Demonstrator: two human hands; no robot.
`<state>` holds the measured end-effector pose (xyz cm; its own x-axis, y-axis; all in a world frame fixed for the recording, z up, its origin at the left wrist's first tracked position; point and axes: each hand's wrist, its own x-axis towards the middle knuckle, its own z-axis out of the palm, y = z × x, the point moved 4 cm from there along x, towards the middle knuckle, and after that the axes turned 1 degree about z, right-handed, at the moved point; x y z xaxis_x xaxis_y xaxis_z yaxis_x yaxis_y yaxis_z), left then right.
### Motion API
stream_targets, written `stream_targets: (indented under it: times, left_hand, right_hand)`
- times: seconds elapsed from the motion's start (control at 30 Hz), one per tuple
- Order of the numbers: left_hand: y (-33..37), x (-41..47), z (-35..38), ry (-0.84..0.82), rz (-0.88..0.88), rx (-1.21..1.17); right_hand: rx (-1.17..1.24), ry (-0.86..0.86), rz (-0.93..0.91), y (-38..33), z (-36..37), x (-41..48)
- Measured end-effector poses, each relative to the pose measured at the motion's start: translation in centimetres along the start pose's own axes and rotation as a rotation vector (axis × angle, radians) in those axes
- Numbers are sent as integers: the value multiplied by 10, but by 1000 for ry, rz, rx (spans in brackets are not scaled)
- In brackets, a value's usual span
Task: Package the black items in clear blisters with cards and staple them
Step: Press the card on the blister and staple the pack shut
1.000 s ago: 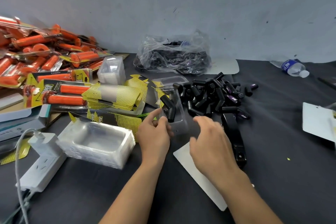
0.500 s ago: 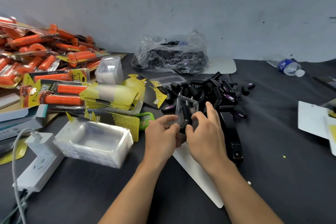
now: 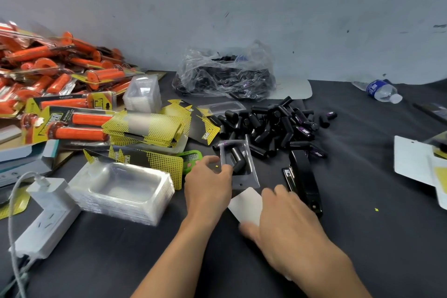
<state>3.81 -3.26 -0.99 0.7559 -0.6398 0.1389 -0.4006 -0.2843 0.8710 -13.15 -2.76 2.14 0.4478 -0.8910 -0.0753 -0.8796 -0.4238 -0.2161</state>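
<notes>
Blister [image 3: 244, 179], carrying two black items [image 3: 235, 156], is lying tilted between the loose pile [image 3: 271, 126] and the card [image 3: 246, 203]. It is looking light, thin, slick and easily buckled, so the flat flange is probably the best hold. The left hand [image 3: 208, 184] is pinching its left edge. The right hand [image 3: 287, 220], blurred, is spreading relaxed fingers over the card, gripping nothing, beside the stapler [image 3: 302, 176] on the bench [image 3: 362, 237].

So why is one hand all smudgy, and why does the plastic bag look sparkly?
Head view: the right hand is blurred, probably from motion, and its fingers have soft edges. Head view again: the left hand, pinching the clear blister, looks sharper. Same view: the plastic bag catches white glare on its wrinkles, and the wide lens bends the far edge of the table.
</notes>
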Motion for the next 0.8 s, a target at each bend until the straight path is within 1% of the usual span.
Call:
stream_targets:
  times: [0.07, 0.17, 0.27, 0.43, 0.5, 0.63, 0.73, 0.8]
  left_hand:
    - [-1, 1, 0, -4, -19, -30]
    - [-1, 2, 1, -3, -29, -53]
    - [-1, 2, 2, -31, -46, -93]
    - [2, 2, 3, -109, -57, -144]
    - [3, 2, 2, -123, -63, -141]
    - [0, 2, 3, -176, -111, -209]
    - [-1, 4, 1, -183, -150, -227]
    - [0, 4, -1, -174, -162, -249]
  right_hand:
    - [-69, -10, -59, -3, 3, -8]
    - [-32, 24, -109, -5, -1, -10]
    - [53, 19, -142, -4, -8, -11]
    - [307, -144, -113, 13, -20, -5]
    - [394, -184, -119, 17, -24, -3]
    - [485, -185, -145, 12, -22, -2]
    - [513, -163, -149, 12, -20, -1]
    - [542, -191, -157, 17, -21, 0]
